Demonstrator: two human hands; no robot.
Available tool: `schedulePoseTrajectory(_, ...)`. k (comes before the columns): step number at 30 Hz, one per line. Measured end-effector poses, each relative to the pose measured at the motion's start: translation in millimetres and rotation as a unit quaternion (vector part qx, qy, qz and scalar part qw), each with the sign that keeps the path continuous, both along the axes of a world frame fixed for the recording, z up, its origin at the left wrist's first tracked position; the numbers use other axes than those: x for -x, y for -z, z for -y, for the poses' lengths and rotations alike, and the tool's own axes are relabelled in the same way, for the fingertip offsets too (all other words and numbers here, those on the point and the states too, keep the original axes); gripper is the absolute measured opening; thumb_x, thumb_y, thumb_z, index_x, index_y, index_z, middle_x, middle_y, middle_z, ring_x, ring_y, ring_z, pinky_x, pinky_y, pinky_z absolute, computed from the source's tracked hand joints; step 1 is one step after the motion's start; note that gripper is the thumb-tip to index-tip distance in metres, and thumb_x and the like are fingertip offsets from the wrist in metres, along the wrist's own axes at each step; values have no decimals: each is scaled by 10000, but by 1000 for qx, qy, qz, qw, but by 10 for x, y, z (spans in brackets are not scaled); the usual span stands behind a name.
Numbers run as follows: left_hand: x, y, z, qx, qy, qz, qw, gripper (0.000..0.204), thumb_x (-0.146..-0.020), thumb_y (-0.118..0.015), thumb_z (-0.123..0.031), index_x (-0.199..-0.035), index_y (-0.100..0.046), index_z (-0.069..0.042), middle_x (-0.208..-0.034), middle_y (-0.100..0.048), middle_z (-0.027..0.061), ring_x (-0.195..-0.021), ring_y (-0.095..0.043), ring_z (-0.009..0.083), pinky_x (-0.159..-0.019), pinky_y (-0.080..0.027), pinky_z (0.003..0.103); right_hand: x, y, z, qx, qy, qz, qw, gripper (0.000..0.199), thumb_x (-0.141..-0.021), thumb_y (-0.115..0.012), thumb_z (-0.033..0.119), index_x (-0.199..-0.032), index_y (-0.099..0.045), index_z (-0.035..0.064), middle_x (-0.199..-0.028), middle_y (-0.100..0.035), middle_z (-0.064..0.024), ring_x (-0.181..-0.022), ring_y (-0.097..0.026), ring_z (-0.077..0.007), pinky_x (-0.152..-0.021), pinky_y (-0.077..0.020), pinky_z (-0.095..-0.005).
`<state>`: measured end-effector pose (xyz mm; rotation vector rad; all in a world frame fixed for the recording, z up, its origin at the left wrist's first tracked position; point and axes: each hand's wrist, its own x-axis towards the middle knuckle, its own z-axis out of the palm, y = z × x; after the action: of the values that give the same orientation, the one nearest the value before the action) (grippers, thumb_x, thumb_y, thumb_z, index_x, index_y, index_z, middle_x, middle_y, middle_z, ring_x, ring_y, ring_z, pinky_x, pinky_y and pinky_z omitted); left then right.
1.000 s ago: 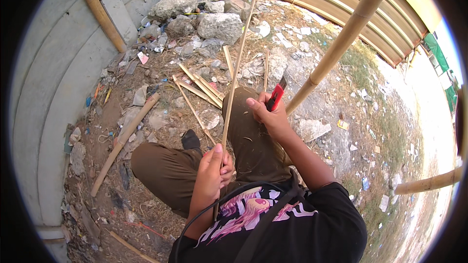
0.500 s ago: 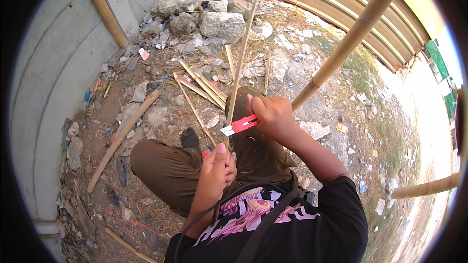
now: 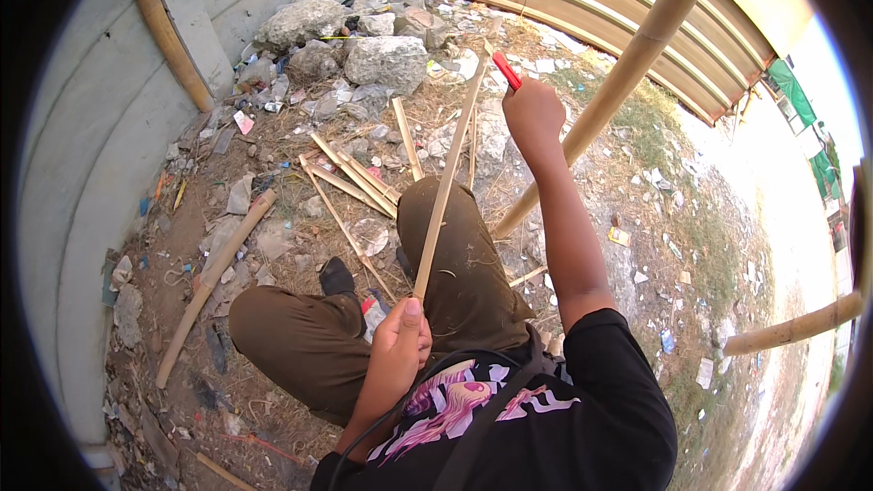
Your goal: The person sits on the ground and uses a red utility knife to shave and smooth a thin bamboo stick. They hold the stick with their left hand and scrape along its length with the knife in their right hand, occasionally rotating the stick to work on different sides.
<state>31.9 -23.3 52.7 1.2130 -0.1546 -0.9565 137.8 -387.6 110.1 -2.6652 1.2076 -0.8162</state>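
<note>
My left hand [image 3: 398, 338] is closed around the near end of a long split-bamboo strip [image 3: 447, 186], close to my lap. From there the strip slants up and away over my raised knee. At arm's length, my right hand [image 3: 534, 115] grips a red box cutter [image 3: 506, 71] beside the strip's far end. The cutter's blade end lies against or just over the strip; I cannot tell whether it touches. A small curled shaving lies on my trouser leg.
Several split bamboo pieces [image 3: 359, 180] lie on the littered ground ahead. A thick bamboo pole [image 3: 637, 50] slants up close to my right arm. Another bamboo length [image 3: 214, 286] lies at left. Rocks [image 3: 386, 64] sit before a concrete wall [image 3: 100, 136] and a corrugated fence [image 3: 591, 5].
My right hand with the box cutter has moved from near my left hand out to the strip's far end, the arm now stretched. My left hand still holds the strip.
</note>
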Motion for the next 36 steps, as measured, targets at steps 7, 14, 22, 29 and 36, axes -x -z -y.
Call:
schedulePoseTrajectory(7, -81, 208, -273, 63, -46, -87, 993, 472, -1099, -413, -501, -830, -397, -114, -628, -344, -36, -479, -283, 30, -406, -202, 211, 69, 94, -16, -98, -91, 112, 985, 299, -951, -612, 305, -857, -703, 36, -712, -671, -181, -693, -679, -378, -664, -523, -480)
schedulePoseTrajectory(14, -206, -62, -115, 103, 17, -127, 986, 478, -1097, -390, -524, -836, -391, -124, -619, -318, -47, -462, -243, 33, -393, -182, 221, 958, 628, -1565, 42, -386, 99, 916, 332, -952, -685, 194, -676, -534, 86, -569, -583, -106, -484, -595, -310, -459, -449, -400)
schedulePoseTrajectory(22, -104, -295, 28, 91, 23, -83, 992, 473, -1098, -388, -522, -843, -389, -124, -617, -303, -52, -470, -246, 31, -399, -169, 226, 728, 355, -1114, 183, -261, 207, 925, 336, -926, -703, 126, -659, -502, 92, -533, -544, -109, -441, -561, -297, -442, -429, -408)
schedulePoseTrajectory(29, 99, -207, 77, 93, 68, -84, 990, 470, -1103, -407, -492, -833, -400, -107, -611, -308, -41, -473, -254, 31, -397, -173, 219, 598, -141, -261, 72, -65, 233, 968, 240, -939, -641, 235, -774, -640, 62, -653, -649, -159, -631, -661, -390, -572, -511, -472)
schedulePoseTrajectory(36, 64, -233, 156, 57, 16, -17, 998, 484, -1103, -395, -499, -822, -389, -105, -589, -299, -41, -445, -236, 33, -363, -174, 222, 1154, 387, -1313, 112, -317, 186, 923, 297, -946, -690, 153, -695, -540, 100, -560, -581, -90, -465, -591, -293, -453, -445, -400)
